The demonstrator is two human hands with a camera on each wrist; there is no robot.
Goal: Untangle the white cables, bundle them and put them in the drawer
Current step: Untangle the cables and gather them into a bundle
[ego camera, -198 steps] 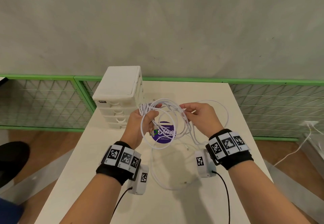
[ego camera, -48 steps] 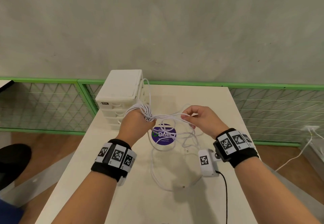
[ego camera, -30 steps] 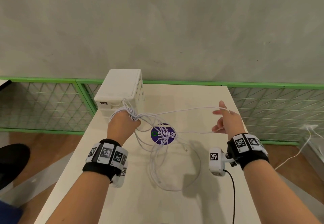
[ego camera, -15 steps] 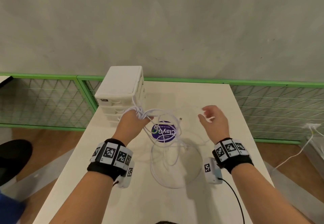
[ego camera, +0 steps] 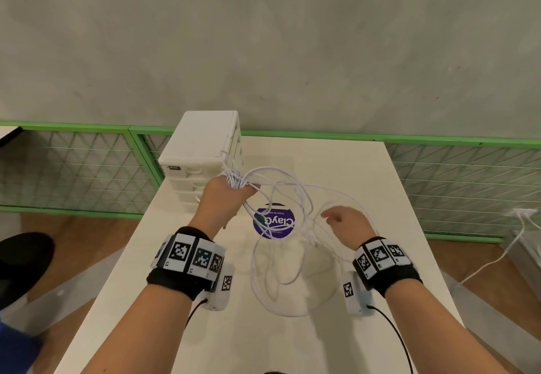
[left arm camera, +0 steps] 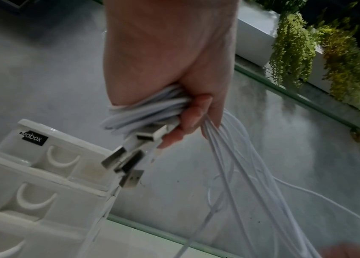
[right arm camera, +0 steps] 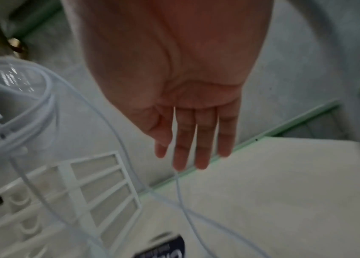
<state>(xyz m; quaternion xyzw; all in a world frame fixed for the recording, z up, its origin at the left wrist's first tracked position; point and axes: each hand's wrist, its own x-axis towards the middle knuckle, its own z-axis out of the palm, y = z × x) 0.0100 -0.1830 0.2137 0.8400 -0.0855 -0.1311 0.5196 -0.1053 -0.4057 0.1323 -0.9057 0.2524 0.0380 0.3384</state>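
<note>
My left hand grips a bunch of white cables beside the white drawer unit, above the table. In the left wrist view the fingers curl round the bunched cables, and several USB plugs stick out below them. Long loose loops hang from the fist down to the table. My right hand hovers among these loops with straight fingers and holds nothing; a thin strand runs past it. The drawers look closed.
A round purple sticker lies on the white table under the loops. A green mesh fence runs behind and beside the table. Another white cable trails on the floor at the right.
My right hand drew a strand out to the right, let it go and came back lower among the loops, now open. The left hand kept its grip near the drawer unit.
</note>
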